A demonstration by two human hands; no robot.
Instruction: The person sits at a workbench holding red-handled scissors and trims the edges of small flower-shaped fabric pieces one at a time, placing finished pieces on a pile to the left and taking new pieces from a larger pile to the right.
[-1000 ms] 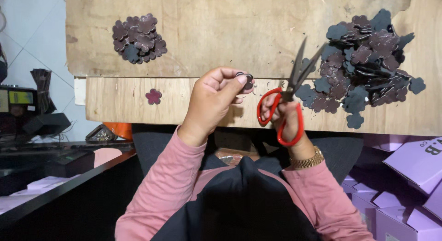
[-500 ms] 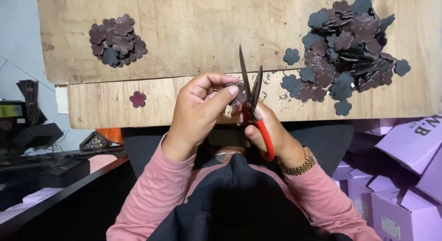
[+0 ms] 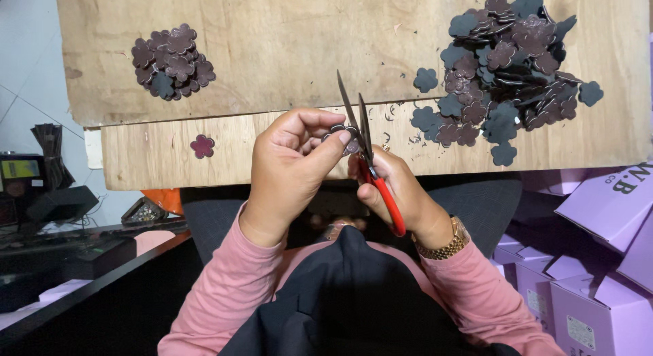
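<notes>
— Scissors (image 3: 367, 152): dark matt metal blades, glossy red plastic handles. Flower cutout (image 3: 338, 133): thin, matt, leathery.

— Board (image 3: 286, 50): bare, rough plywood, scuffed along the near edge. Sleeves (image 3: 224, 288): soft pink knit cloth. Boxes (image 3: 598, 261): smooth lilac cardboard.

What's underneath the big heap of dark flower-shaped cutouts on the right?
The big heap of dark flower-shaped cutouts rests on a worn wooden board, with loose cutouts spilling onto the lower plank. The wood directly beneath it is covered, so anything there is hidden.

Wide bare wooden plank tabletop (image 3: 286, 43) between small dark foam-flower pile (image 3: 170, 60) and large right heap (image 3: 507, 70); purple cardboard boxes (image 3: 592, 261) crowd lower right.
</notes>
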